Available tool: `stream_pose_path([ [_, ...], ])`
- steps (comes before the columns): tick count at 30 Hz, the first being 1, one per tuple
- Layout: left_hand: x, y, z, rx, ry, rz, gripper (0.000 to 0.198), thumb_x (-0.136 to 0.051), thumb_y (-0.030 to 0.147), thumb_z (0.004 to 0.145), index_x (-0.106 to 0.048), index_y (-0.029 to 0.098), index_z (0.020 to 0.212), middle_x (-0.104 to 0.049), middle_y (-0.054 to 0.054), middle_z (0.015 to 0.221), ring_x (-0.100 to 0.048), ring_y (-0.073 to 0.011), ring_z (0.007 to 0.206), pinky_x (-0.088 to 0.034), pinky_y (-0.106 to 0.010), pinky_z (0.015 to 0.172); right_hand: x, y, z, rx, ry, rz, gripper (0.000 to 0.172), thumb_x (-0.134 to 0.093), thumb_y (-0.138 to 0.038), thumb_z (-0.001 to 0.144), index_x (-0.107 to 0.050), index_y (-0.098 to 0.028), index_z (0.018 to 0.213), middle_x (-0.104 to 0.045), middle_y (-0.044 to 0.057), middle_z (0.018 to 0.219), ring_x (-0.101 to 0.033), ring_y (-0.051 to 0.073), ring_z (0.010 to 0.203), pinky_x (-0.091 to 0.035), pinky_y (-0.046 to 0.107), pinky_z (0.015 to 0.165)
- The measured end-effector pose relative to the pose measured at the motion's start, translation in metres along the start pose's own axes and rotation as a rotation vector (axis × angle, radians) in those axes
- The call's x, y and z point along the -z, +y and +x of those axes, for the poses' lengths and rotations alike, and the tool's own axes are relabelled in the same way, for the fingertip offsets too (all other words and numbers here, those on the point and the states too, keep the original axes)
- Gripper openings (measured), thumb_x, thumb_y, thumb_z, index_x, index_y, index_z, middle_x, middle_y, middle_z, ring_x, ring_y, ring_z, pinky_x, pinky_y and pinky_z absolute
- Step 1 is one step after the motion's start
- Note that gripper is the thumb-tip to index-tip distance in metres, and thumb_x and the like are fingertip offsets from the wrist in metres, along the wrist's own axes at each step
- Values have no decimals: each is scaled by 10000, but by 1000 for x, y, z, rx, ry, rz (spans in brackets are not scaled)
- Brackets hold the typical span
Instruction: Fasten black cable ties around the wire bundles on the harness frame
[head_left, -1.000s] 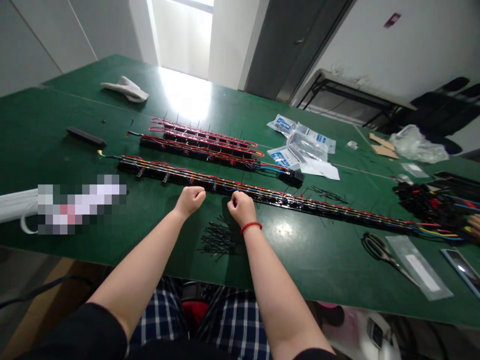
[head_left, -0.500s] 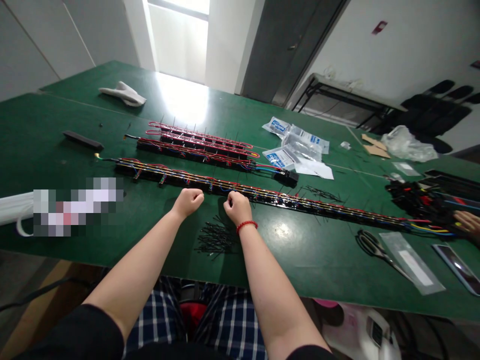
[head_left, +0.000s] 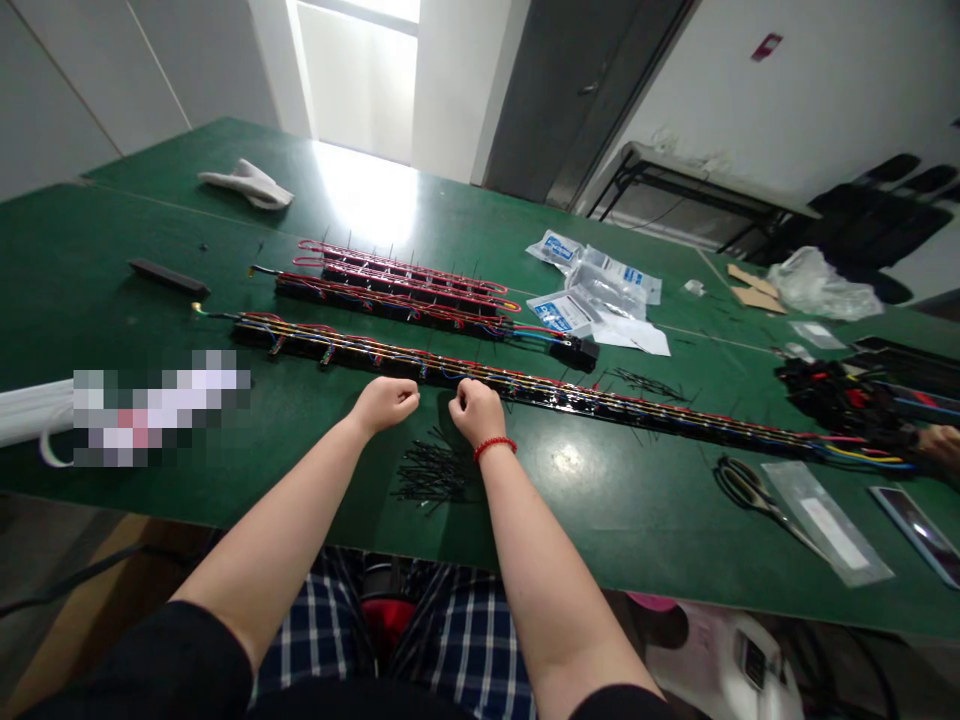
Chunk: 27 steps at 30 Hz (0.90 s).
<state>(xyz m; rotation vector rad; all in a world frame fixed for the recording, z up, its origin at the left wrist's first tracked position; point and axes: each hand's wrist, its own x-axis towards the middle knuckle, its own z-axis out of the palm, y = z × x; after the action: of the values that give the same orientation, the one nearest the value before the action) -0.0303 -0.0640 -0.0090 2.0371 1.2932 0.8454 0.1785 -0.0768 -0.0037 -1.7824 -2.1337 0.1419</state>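
My left hand [head_left: 385, 404] is closed in a loose fist just in front of a long black strip with colored wires [head_left: 465, 375] along it. To its right, my right hand [head_left: 478, 408], with a red bead bracelet [head_left: 494, 446] at the wrist, is curled with thumb and fingers pressed together at the strip's near edge. Anything pinched in either hand is too small or hidden to make out. A pile of thin black ties [head_left: 429, 472] lies between my forearms. Behind the long strip are shorter black strips with looped red wires [head_left: 397, 290].
Scissors [head_left: 750, 492], a clear bag [head_left: 832, 525] and a phone [head_left: 916, 530] lie to the right. Printed plastic packets [head_left: 596, 295] are at the back, more black ties [head_left: 646, 384] beyond the strip. Another person's hand [head_left: 939, 440] is at the far right, by dark wiring.
My left hand has moved slightly right, closer to my right hand. My right hand has barely moved. The other person's hand at the far right has shifted upward.
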Motion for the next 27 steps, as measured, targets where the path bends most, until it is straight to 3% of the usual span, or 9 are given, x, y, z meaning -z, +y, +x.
stream_pose_path([
  [2,-2,4,-2,-29,-75,42,164,-563,273,764,-704,190,748,-542,45,561,-452,-94,546,-300,-225,573,0,0,0,-3,-6,-5,65,-533,-199,816,-522,-210,753,-612,22,787,-512,161,720,-327,275,675],
  [5,-3,10,-5,-75,-178,117,210,-585,283,780,-752,237,899,-661,34,680,-552,-108,618,-351,-216,609,1,-1,0,0,-13,-10,63,-532,-199,816,-520,-209,755,-618,26,795,-518,164,734,-322,277,678],
  [13,-4,10,-6,-153,-211,211,189,-621,288,791,-766,272,911,-702,36,744,-621,-123,699,-393,-219,648,0,-1,0,-1,-11,-9,64,-528,-206,820,-517,-208,756,-626,28,800,-522,165,744,-318,281,691],
  [27,-7,9,-6,-259,-254,270,135,-647,323,824,-768,296,876,-678,39,733,-610,-117,699,-366,-230,641,-1,0,0,-1,-13,-24,61,-521,-202,826,-522,-211,767,-624,27,807,-533,170,769,-319,288,700],
])
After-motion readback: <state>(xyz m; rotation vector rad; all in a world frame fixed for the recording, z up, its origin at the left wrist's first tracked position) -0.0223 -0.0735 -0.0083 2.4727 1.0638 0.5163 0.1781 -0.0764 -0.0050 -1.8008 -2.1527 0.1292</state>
